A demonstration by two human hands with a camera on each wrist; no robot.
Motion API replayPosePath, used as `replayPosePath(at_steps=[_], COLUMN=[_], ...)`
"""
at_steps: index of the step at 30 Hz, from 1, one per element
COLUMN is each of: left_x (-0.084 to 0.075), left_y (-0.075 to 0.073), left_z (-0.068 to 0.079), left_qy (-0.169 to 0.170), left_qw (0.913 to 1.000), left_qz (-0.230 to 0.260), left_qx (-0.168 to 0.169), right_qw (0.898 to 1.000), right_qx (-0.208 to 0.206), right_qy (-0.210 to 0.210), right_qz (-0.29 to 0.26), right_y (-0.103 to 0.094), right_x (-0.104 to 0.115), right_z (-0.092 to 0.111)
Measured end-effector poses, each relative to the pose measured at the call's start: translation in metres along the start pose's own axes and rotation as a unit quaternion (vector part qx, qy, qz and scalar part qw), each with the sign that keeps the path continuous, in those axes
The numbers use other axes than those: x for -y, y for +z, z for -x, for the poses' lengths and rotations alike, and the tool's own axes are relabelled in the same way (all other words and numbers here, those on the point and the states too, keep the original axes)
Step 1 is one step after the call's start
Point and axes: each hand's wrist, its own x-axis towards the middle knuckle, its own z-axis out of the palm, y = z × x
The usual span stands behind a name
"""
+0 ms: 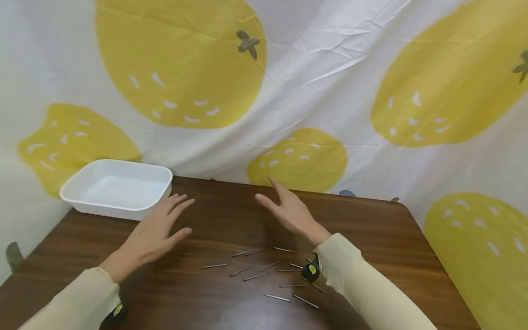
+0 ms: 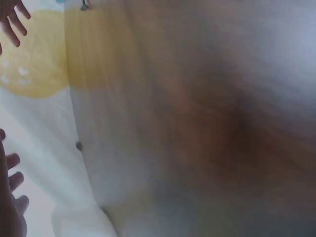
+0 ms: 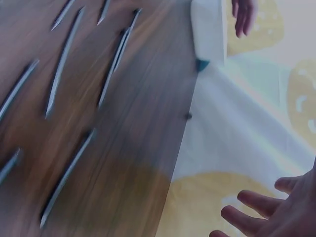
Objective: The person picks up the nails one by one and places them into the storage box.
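Note:
Over the left part of the table, my left hand [image 1: 152, 233] is held with its fingers extended and holds nothing. It overlaps the near right corner of a white rectangular tray [image 1: 107, 210] in the head view. My right hand [image 1: 292, 213] reaches over the back middle, also bare, thumb and fingers stretched out. Several thin metal nails [image 1: 242, 270] lie scattered on the wood between and below the hands, some partly hidden by the right wrist. In the right wrist view, nails [image 3: 65, 64] lie at different angles, and the spread fingers of the right hand [image 3: 281, 212] show apart from them.
A dark brown wooden table [image 1: 198, 298] ends at the back against a white cloth [image 1: 206, 151] printed with yellow fruit. The tray stands at the table's back left corner with its inside bare. Dark wrist cameras [image 1: 311, 270] sit at the cuffs of both pale sleeves.

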Motion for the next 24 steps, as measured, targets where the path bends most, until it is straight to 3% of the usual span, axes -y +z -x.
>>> replayPosePath(at_steps=[3, 6, 9, 11, 15, 20, 24], left_x=[0.007, 0.013, 0.016, 0.019, 0.026, 0.039, 0.05], left_y=[-0.002, -0.005, -0.008, -0.011, -0.017, -0.022, -0.026], left_z=[0.012, 0.023, 0.033, 0.037, 0.042, 0.046, 0.048], left_qy=[-0.011, -0.047, -0.113, -0.167, -0.268, -0.388, -0.469], left_qw=[0.9993, 0.9955, 0.9809, 0.9599, 0.905, 0.8442, 0.7847], left_qz=[0.012, 0.035, 0.088, 0.133, 0.192, 0.216, 0.238], left_qx=[-0.033, -0.075, -0.131, -0.182, -0.268, -0.3, -0.328], right_qw=[1.0, 0.998, 0.996, 0.994, 0.99, 0.988, 0.987], right_qx=[0.003, 0.015, 0.032, 0.047, 0.073, 0.077, 0.057], right_qy=[-0.007, -0.014, -0.029, -0.043, -0.071, -0.078, -0.06], right_qz=[-0.03, -0.057, -0.082, -0.092, -0.097, -0.111, -0.139], right_y=[0.007, 0.014, 0.022, 0.028, 0.041, 0.06, 0.079], right_x=[0.008, 0.013, 0.017, 0.019, 0.024, 0.037, 0.048], right_z=[-0.005, -0.011, -0.017, -0.02, -0.025, -0.028, -0.031])
